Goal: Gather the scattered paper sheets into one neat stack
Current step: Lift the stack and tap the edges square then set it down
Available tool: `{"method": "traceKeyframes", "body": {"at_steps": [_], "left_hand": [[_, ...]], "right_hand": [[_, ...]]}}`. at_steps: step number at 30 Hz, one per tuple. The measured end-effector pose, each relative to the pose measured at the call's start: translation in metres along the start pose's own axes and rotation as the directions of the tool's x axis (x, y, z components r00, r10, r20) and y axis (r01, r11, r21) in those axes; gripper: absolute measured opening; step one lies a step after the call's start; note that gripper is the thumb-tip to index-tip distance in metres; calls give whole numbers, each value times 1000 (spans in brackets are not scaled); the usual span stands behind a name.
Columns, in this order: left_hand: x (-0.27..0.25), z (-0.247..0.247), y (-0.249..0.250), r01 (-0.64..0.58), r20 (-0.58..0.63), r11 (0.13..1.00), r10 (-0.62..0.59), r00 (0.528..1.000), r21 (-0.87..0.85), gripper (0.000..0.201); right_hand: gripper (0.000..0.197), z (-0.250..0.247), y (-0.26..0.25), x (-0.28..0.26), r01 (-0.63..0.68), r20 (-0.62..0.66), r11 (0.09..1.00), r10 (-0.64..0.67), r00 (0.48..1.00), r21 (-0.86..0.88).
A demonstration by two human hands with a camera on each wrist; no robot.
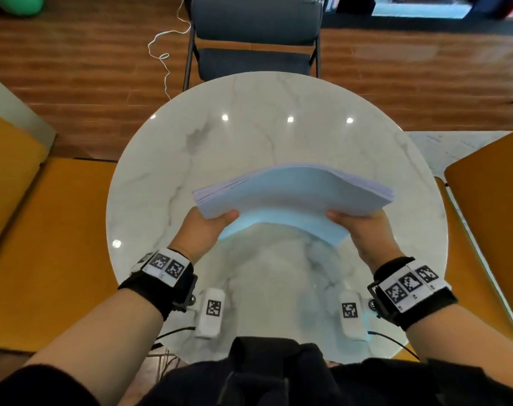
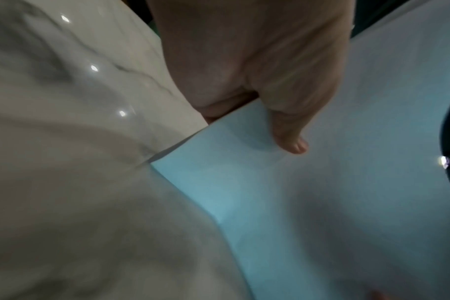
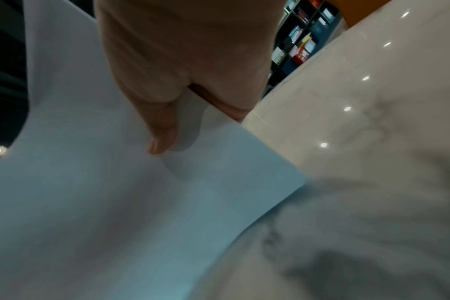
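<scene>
The gathering looks done and the squaring-up is in hand: the thick sheaf of pale blue-white paper sheets (image 1: 293, 194) is held in the air over the middle of the round white marble-patterned table (image 1: 249, 127), nearer its near edge than its far one, with no loose sheets left on the top that I can see. The left hand (image 1: 204, 230) pinches the sheaf's near left corner, thumb on top and fingers hidden beneath; the right hand (image 1: 366, 232) pinches the near right corner the same way. In the left wrist view the thumb (image 2: 290, 130) presses flat on the top sheet, and in the right wrist view the other thumb (image 3: 162, 130) does likewise. The sheaf bows upward between the grips, and its far left edges fan out a little (so it is not yet neat). The next move, I judge, calls for knocking the edges against the tabletop to align them, then laying the stack flat. No containers are in view.
</scene>
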State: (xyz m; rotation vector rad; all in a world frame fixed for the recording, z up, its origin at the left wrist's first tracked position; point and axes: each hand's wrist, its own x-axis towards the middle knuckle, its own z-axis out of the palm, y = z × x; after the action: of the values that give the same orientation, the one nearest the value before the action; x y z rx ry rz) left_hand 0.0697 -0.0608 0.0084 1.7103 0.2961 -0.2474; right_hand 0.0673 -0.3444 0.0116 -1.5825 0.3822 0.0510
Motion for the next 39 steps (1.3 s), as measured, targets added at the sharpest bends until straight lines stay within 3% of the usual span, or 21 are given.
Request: {"method": "traceKeyframes", "body": {"at_steps": [5,9,12,16,20,22,25,29,30,32,35,37,39], "left_hand": [[3,9,-3,55,-128,998,-58,990,-27,14],[14,-8,14,-21,-171,989,47,984,148,6],[19,-22,36,-96,-154,948,148,977,305,19],[11,-28,84,-314,28,755,366,930,576,23],[2,-18,120,-538,340,481,440,831,692,32],[-1,-16,132,-565,405,372,426,809,736,31],[-9,-20,142,-575,409,423,422,809,700,27],[-15,-34,139,-450,249,715,376,892,535,5],[-14,-38,134,-412,195,802,363,911,432,8],[-11,-43,121,-333,147,940,320,936,73,29],[-9,-34,92,-126,281,911,249,927,-393,72],[-15,-22,79,25,403,897,173,899,-441,73],[-22,-13,71,102,483,909,117,868,-403,59]], "right_hand": [[24,0,-1,3,-66,17,995,67,998,-78],[18,-9,-39,10,105,49,988,-100,994,-115],[13,-11,-75,10,227,207,911,-162,965,-345],[5,1,-112,3,310,387,693,-49,921,-650],[3,22,-128,-7,338,453,654,8,892,-677],[5,28,-129,-10,360,459,668,-30,888,-652],[9,24,-126,-12,322,432,748,-53,900,-580],[17,6,-117,-16,226,424,880,-32,905,-417],[15,2,-116,-18,195,412,911,-32,911,-363],[10,-5,-113,-21,132,400,962,-27,916,-238],[14,-8,-104,-21,35,402,999,-35,915,7],[16,-6,-96,-21,-8,402,988,-56,914,156],[22,-5,-89,-20,-48,423,975,-48,905,215]]}}
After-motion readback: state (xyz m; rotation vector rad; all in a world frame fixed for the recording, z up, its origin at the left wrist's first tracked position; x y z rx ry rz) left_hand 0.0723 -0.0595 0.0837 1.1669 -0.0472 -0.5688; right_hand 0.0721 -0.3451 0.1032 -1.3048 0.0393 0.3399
